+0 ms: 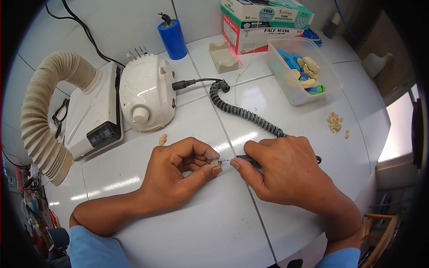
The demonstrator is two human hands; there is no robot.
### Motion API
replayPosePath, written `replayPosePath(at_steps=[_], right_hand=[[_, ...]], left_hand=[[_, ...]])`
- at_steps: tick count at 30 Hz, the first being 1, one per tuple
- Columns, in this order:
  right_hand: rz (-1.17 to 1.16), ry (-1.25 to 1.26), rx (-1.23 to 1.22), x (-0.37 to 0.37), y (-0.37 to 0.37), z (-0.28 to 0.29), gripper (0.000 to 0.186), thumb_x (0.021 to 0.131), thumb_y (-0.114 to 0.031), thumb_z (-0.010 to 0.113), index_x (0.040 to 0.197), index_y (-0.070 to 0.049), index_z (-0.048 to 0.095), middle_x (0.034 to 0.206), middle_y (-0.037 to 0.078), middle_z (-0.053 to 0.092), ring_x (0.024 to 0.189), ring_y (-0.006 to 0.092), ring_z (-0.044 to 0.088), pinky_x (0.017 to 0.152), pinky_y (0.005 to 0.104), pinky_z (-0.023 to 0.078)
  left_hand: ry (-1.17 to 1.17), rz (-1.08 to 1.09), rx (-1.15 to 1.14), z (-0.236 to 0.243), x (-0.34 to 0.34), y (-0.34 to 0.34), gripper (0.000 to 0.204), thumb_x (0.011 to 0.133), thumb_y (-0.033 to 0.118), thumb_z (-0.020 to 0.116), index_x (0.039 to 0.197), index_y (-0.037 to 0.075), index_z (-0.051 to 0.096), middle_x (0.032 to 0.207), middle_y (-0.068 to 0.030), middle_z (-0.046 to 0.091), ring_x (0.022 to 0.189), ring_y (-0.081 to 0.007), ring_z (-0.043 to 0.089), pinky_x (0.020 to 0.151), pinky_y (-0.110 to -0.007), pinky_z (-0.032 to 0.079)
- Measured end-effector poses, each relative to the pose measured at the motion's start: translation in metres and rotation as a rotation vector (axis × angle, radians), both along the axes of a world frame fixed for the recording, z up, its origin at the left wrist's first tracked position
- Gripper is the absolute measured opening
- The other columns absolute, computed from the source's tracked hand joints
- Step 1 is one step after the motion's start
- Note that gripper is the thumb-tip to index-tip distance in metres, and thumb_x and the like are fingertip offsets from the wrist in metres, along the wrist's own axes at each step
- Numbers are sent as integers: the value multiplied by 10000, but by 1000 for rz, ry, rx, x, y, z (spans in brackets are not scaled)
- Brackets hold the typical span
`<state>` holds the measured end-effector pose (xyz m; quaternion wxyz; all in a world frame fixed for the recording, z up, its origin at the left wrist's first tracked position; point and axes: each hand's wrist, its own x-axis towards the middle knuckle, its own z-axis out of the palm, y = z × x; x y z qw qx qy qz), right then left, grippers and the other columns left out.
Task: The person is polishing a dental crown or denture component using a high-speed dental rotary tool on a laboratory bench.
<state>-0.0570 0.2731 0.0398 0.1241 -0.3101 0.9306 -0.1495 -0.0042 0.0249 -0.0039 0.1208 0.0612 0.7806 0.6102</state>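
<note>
left hand: thumb and forefinger pinched together on one small pale piece, tooth-like; remaining fingers curled. piece sits right at the fingertips, partly covered by them, exposed side toward the right hand.

right hand: closed around one black drill, held nearly level, thumb near its front end. thin metal bit points left, its end at the piece; whether it touches cannot be told.

beyond the left hand: a few pale pinkish bits, on the white tiled table.

beyond the right hand: one black coiled cord, running up to a white control box with round knob.

farther left: one white machine with ribbed beige hose.

far side: one blue cylinder; one beige block; two stacked cartons.

far right: one clear tub of coloured moulded pieces; one heap of small pale pieces, nearer.
</note>
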Motion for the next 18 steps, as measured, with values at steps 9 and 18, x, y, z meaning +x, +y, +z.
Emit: replayPosePath(at_steps=[9, 18], right_hand=[[-6, -16, 16, -1, 0, 1, 438, 1068, -436, 671, 905, -43, 773, 706, 154, 747, 630, 379, 736, 603, 508, 564], [-8, -25, -27, -1, 1, 3, 441, 1073, -418, 665, 889, -30, 765, 690, 160, 739, 610, 386, 719, 601, 522, 539]], left_hand=[[0, -1, -10, 1, 0, 0, 177, 1032, -40, 778, 1179, -67, 683, 1098, -134, 798, 1071, -181, 803, 975, -303, 653], [17, -13, 18, 0, -1, 1, 188, 1040, -37, 769, 1190, -56, 658, 1094, -131, 793, 1068, -182, 805, 971, -307, 657]])
